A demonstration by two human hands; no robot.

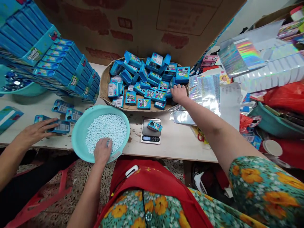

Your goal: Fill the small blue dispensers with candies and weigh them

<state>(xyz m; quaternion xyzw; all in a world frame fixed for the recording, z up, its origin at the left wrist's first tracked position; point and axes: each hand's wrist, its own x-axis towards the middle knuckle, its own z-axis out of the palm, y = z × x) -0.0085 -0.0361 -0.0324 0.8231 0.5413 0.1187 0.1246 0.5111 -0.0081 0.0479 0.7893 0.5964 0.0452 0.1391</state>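
My left hand [103, 150] is dipped into a turquoise basin [76, 134] of small pale-blue candies [108, 128]. Its fingers are curled, with a bit of something bluish showing between thumb and fingers, too small to name. Over at the right end of a cut-down cardboard tray [104, 87], my right hand [179, 93] has its fingers closed on a small blue candy box [168, 93], partly hidden by the hand. Many similar boxes [143, 104] lie heaped in the tray. Between basin and tray's front edge, a digital scale [145, 129] carries one blue box [155, 126].
A co-worker's hand [35, 132] rests on blue boxes [62, 126] at the left. Stacked display cartons [64, 68] rise behind it. A large cardboard carton [140, 28] walls the back. Shiny silver sheets [209, 91] and red-handled scissors [200, 136] lie right.
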